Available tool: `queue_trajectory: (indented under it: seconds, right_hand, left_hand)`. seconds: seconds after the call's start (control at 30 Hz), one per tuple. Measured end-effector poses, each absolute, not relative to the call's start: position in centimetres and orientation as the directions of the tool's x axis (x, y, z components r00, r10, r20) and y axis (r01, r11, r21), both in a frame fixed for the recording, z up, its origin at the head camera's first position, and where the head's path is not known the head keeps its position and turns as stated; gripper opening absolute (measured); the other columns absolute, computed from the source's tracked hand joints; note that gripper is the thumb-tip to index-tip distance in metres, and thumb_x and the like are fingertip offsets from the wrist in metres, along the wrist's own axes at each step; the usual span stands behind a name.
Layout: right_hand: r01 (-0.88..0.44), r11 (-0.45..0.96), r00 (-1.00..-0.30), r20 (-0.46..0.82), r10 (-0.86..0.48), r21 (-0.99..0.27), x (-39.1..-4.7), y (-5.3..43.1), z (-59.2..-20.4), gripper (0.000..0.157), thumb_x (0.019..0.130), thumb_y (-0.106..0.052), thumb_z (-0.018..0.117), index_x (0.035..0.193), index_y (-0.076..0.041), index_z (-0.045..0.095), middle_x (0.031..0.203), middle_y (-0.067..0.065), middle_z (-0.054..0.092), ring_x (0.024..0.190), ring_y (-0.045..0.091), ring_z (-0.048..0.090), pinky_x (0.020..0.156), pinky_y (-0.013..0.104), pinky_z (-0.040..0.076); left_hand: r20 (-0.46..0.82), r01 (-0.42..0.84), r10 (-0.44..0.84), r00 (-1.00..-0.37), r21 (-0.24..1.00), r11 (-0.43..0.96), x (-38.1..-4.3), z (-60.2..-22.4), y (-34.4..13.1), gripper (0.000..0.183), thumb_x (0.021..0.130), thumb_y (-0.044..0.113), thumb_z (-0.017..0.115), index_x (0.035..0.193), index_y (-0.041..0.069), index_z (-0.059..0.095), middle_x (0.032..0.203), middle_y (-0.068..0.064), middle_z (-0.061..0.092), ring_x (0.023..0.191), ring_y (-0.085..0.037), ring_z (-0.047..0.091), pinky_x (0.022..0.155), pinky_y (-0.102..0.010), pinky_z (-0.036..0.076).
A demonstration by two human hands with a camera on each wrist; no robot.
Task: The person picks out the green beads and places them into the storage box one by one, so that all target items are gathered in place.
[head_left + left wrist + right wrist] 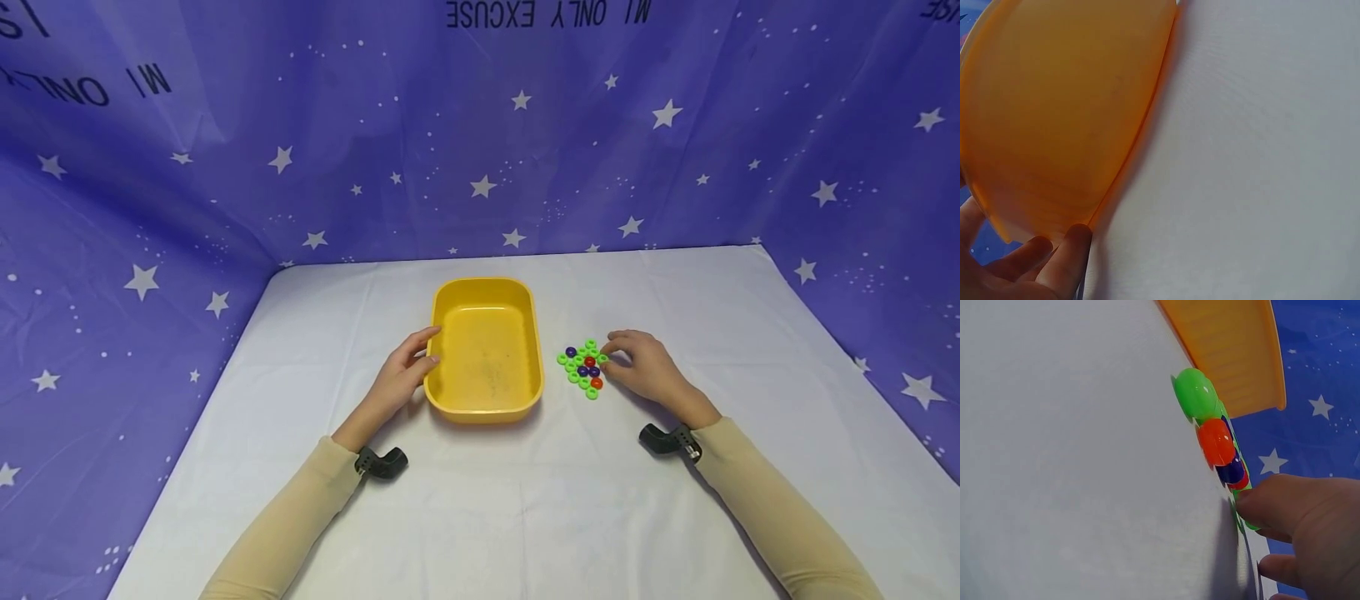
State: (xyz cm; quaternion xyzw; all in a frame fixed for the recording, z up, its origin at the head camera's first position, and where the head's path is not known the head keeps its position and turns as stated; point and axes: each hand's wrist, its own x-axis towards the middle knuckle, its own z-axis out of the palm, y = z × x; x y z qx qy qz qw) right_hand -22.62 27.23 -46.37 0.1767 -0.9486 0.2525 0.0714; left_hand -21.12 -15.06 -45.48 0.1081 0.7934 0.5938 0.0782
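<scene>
A yellow plastic basin (486, 414) stands on the white cloth. My left hand (402, 367) is at its left side, with fingertips and thumb at the rim in the head view; the left wrist view shows extended fingers (1075, 250) against the basin wall. Right of the basin lies a flat cluster of small green, red and dark purple rings (584, 383). My right hand (645, 364) lies at the cluster's right edge, thumb and fingers apart. In the right wrist view its thumb meets a green ring (1239, 519), beyond a larger-looking green ring (1194, 395) and a red ring (1216, 442).
White cloth (480, 500) covers the table. A purple curtain with white stars (480, 150) rises along the back and both sides. Each wrist carries a black camera mount, the left mount (382, 463) and the right mount (663, 440).
</scene>
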Motion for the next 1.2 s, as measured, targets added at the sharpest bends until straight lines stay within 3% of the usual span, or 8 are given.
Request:
queue_trajectory:
  seconds: [0.43, 0.87, 1.2]
  right_hand:
    - [-0.311, 0.807, -0.948, 0.229, -0.223, -0.501, -22.6, 27.0, -45.9, 0.028, 0.087, -0.010, 0.075, 0.112, 0.002, 0.074, 0.111, 0.021, 0.076, 0.110, 0.042, 0.067, 0.099, 0.058, 0.050]
    - [-0.293, 0.804, -0.953, 0.222, -0.204, -0.518, -22.3, 26.8, -45.4, 0.027, 0.090, -0.008, 0.073, 0.114, 0.003, 0.074, 0.105, 0.020, 0.077, 0.100, 0.037, 0.070, 0.091, 0.055, 0.055]
    - [-0.329, 0.786, -0.939, 0.267, -0.215, -0.524, -22.9, 26.9, -44.6, 0.027, 0.091, -0.010, 0.073, 0.114, 0.003, 0.073, 0.106, 0.021, 0.077, 0.106, 0.043, 0.070, 0.099, 0.059, 0.051]
  left_hand:
    - [0.009, 0.086, 0.268, -0.963, 0.957, 0.277, -21.2, -45.4, -15.0, 0.055, 0.103, 0.020, 0.053, 0.156, 0.018, 0.040, 0.160, -0.023, 0.039, 0.132, -0.042, 0.057, 0.099, -0.048, 0.056]
    - [0.001, 0.075, 0.264, -0.964, 0.960, 0.268, -21.0, -45.6, -15.0, 0.055, 0.104, 0.019, 0.053, 0.157, 0.017, 0.040, 0.158, -0.024, 0.040, 0.132, -0.042, 0.057, 0.098, -0.045, 0.057]
    - [0.002, 0.072, 0.257, -0.966, 0.962, 0.263, -21.1, -45.6, -15.0, 0.055, 0.104, 0.018, 0.053, 0.157, 0.016, 0.039, 0.159, -0.025, 0.039, 0.133, -0.042, 0.056, 0.100, -0.045, 0.056]
